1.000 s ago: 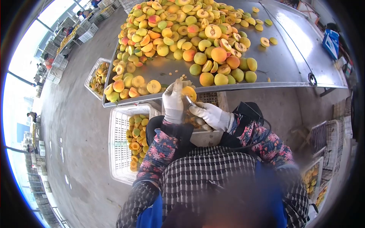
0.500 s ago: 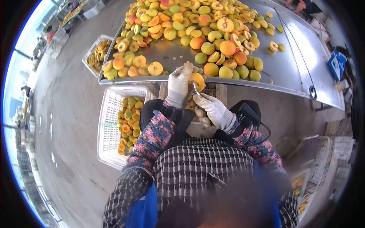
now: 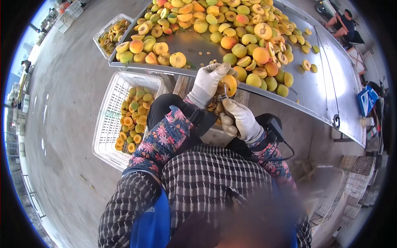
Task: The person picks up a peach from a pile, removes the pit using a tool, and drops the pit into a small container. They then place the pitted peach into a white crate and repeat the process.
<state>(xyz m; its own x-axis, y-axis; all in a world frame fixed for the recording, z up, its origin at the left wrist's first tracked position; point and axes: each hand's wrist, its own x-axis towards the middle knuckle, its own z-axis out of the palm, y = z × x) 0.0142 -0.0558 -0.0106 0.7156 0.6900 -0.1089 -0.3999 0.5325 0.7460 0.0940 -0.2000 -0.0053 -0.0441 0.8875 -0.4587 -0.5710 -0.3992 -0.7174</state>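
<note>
In my gloved left hand (image 3: 208,82) is a halved yellow peach (image 3: 230,85), held just off the table's near edge with its cut face turned to the right. My gloved right hand (image 3: 243,120) grips a small curved metal pitting tool (image 3: 223,96); its tip meets the cut flesh of the peach half. The fingers cover the tool's handle. Beyond both hands, whole and halved peaches (image 3: 240,50) are heaped on the metal table (image 3: 194,43). Under my hands a crate (image 3: 182,86) shows partly, its contents mostly hidden.
A white plastic basket (image 3: 108,120) with peach halves (image 3: 134,115) stands at my left knee. Another crate (image 3: 98,38) of peaches sits past the table's left corner. A cable (image 3: 328,70) lies across the table. A person (image 3: 344,25) sits at the far right.
The view has turned, so the table now slants and its left crate shows more fully. Both hands still hold the peach half and tool, which stay together.
</note>
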